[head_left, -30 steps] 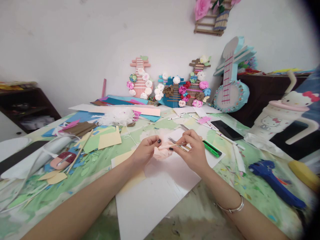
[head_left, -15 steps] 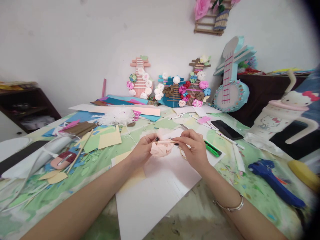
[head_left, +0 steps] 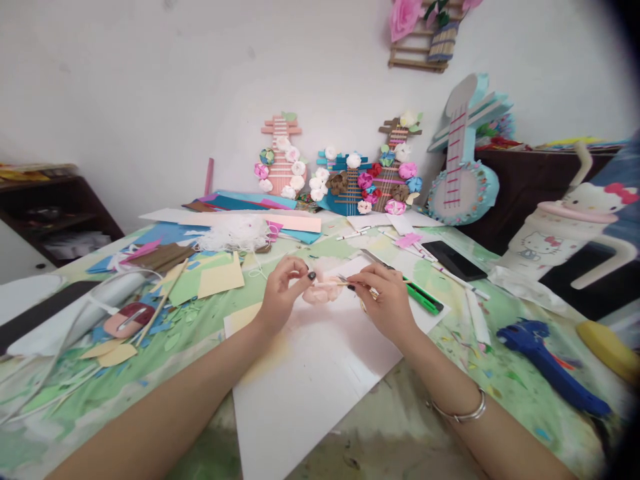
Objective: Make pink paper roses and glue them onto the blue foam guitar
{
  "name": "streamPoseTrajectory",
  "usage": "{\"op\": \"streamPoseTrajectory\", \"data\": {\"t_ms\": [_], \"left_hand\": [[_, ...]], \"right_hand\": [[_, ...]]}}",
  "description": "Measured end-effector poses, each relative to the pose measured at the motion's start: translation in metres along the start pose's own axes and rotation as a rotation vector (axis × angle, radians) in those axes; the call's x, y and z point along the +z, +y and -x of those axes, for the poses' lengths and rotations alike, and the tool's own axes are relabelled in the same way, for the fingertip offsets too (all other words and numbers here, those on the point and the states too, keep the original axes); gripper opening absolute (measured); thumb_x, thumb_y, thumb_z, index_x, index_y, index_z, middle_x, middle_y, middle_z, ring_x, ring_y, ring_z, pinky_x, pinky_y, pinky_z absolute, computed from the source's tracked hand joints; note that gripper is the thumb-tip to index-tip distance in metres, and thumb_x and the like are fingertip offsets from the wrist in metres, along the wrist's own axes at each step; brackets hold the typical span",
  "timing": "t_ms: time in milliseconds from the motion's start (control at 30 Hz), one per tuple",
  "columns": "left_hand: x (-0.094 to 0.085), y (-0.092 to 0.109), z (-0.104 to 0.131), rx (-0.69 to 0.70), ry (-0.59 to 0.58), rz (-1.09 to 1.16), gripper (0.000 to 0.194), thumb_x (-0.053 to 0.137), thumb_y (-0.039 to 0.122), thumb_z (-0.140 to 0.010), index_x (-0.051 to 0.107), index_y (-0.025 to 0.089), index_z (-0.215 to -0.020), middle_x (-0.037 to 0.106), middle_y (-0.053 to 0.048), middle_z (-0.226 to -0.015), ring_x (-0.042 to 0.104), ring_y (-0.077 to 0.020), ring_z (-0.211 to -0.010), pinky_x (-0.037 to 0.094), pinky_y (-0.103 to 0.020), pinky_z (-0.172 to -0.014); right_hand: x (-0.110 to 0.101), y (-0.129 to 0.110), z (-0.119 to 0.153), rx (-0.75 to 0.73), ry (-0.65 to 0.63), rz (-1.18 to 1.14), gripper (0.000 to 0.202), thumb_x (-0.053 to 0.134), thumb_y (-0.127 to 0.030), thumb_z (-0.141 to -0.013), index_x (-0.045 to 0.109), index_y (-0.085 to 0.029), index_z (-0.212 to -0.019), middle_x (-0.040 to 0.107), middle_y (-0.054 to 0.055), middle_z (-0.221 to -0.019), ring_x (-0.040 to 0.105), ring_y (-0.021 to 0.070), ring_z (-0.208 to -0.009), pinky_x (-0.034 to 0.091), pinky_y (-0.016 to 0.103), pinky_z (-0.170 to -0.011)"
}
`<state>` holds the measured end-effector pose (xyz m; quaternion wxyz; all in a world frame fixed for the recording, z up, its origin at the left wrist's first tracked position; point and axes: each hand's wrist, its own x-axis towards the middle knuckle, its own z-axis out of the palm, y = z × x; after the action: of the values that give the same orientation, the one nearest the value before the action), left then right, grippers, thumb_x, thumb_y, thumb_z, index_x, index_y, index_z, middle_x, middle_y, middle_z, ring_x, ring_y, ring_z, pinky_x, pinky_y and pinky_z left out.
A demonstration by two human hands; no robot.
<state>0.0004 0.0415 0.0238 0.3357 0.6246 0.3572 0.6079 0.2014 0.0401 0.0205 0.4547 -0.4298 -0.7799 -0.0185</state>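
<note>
A pale pink crumpled-paper flower (head_left: 320,293) is pinched by my left hand (head_left: 285,293), its thumb and fingertips closed at the flower's upper left side. Closed around a thin wooden stick (head_left: 404,282), my right hand (head_left: 385,297) brings the stick's left end against the petals. A small metal tip (head_left: 342,278) also pokes out from the right fingers; most of that tool is hidden by the hand. Both hands are above a white sheet (head_left: 310,393). Just beyond the right hand lies a green utility knife (head_left: 423,298) with its blade out.
A blue glue gun (head_left: 550,363), a phone (head_left: 454,260) and a tumbler (head_left: 560,233) stand or lie at right. White shredded strands (head_left: 233,233), paper scraps (head_left: 220,277) and a pink-and-red device (head_left: 129,320) with a cable occupy the left. Flower-decorated paper instruments (head_left: 283,157) lean on the wall.
My left hand has shifted slightly and its thumb now lies across the flower's upper edge. The flower has turned a little and sits slightly higher. The stick stays in my right hand.
</note>
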Motion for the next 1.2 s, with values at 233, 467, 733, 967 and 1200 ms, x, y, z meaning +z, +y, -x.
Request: {"op": "streamPoseTrajectory", "data": {"t_ms": [233, 467, 733, 967, 1200], "left_hand": [[0.008, 0.000, 0.008, 0.512, -0.106, -0.692, 0.011, 0.061, 0.019, -0.075, 0.065, 0.020, -0.085, 0.050, -0.009, -0.096, 0.046, -0.0234, -0.098, 0.036, -0.041, -0.090], [0.009, -0.008, 0.007, 0.479, -0.147, -0.749, 0.013, 0.056, 0.013, -0.075, 0.064, 0.021, -0.083, 0.053, -0.009, -0.102, 0.046, -0.0239, -0.103, 0.039, -0.042, -0.089], [0.009, -0.006, 0.008, 0.401, -0.161, -0.617, 0.013, 0.058, 0.011, -0.071, 0.063, 0.020, -0.078, 0.052, -0.009, -0.099, 0.050, -0.0224, -0.097, 0.045, -0.040, -0.086], [0.008, -0.008, 0.009, 0.292, -0.198, -0.521, 0.010, 0.060, 0.013, -0.071, 0.065, 0.019, -0.078, 0.050, -0.010, -0.101, 0.050, -0.0234, -0.100, 0.051, -0.037, -0.078], [0.007, -0.007, 0.007, 0.195, -0.221, -0.428, 0.008, 0.061, 0.014, -0.070, 0.064, 0.018, -0.076, 0.049, -0.010, -0.102, 0.052, -0.0215, -0.096, 0.053, -0.026, -0.061]], "right_hand": [[0.003, -0.001, 0.001, -0.060, -0.022, 0.036, 0.012, 0.055, -0.019, -0.085, 0.067, -0.021, -0.083, 0.063, 0.002, -0.080, 0.056, 0.0125, -0.071, 0.029, 0.031, -0.070], [0.003, -0.005, 0.003, -0.139, -0.064, -0.006, 0.013, 0.053, -0.020, -0.087, 0.066, -0.021, -0.086, 0.063, 0.002, -0.081, 0.056, 0.0123, -0.071, 0.033, 0.030, -0.068], [0.002, -0.004, 0.002, -0.166, -0.090, -0.036, 0.015, 0.052, -0.017, -0.086, 0.066, -0.021, -0.086, 0.062, 0.003, -0.080, 0.055, 0.0125, -0.070, 0.034, 0.029, -0.067], [0.000, 0.004, 0.000, -0.108, -0.155, 0.030, 0.018, 0.050, -0.013, -0.085, 0.066, -0.021, -0.082, 0.062, 0.002, -0.078, 0.055, 0.0134, -0.071, 0.032, 0.030, -0.068], [-0.016, 0.017, -0.009, -0.027, -0.198, 0.111, 0.020, 0.047, -0.005, -0.076, 0.063, -0.018, -0.074, 0.062, 0.002, -0.075, 0.055, 0.0134, -0.069, 0.029, 0.031, -0.071]]}}
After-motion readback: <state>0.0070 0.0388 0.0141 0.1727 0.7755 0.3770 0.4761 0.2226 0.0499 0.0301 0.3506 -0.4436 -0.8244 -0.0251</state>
